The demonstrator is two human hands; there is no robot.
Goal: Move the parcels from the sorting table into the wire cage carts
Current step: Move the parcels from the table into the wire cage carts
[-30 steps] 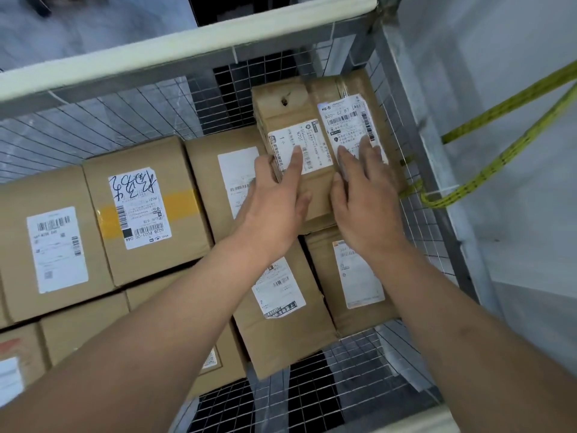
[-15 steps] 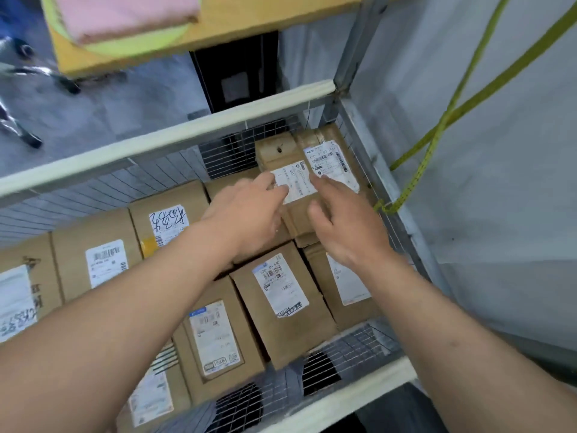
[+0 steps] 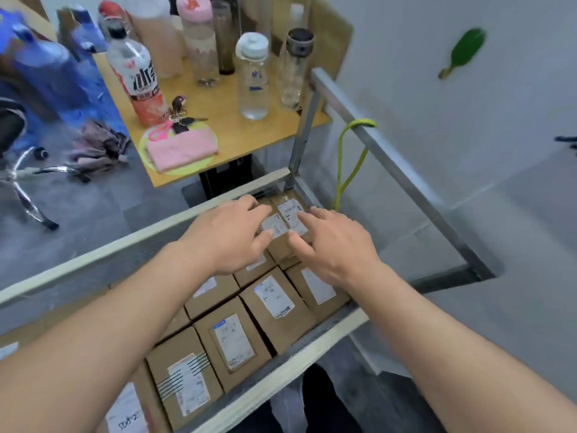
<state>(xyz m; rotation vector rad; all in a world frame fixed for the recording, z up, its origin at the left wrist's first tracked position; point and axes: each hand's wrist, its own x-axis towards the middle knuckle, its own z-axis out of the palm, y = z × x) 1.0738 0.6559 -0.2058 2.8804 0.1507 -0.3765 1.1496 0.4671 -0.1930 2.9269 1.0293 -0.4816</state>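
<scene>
Two small brown parcels sit side by side on other boxes in the far corner of the wire cage cart. The left hand and right hand hang over them, fingers spread and holding nothing.

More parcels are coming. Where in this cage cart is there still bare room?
Hardly any: brown parcels pack the cart rail to rail. Both hands hover at the stacked corner pair. Only a second layer on the lower boxes looks free.

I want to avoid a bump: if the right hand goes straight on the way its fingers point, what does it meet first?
Probably the labelled parcel under the right hand fingertips, then the cage's far corner; depth is unclear.
</scene>
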